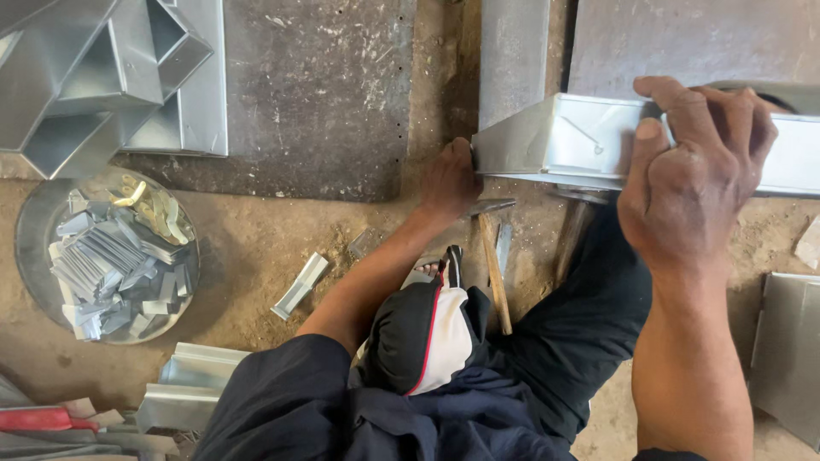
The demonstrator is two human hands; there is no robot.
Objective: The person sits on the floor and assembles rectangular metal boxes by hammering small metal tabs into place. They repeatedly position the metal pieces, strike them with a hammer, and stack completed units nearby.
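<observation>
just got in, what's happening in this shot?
A person sitting on a dirt floor holds a shiny rectangular sheet-metal duct piece with both bare hands: the left hand braces its open end, and the right hand has a grip over its top. A round metal pan of small metal clips sits nearby.

Dirt floor (pixel 256 248), round tray of metal clips (pixel 111 260), folded sheet-metal pieces (pixel 184 388), hammer (pixel 494 256)

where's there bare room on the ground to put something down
Bare dirt lies between the round tray of metal clips and the left forearm, apart from one loose clip. The dark metal sheet above is bare too. It is crowded under the metal box, where hammers lie by the left hand.
</observation>
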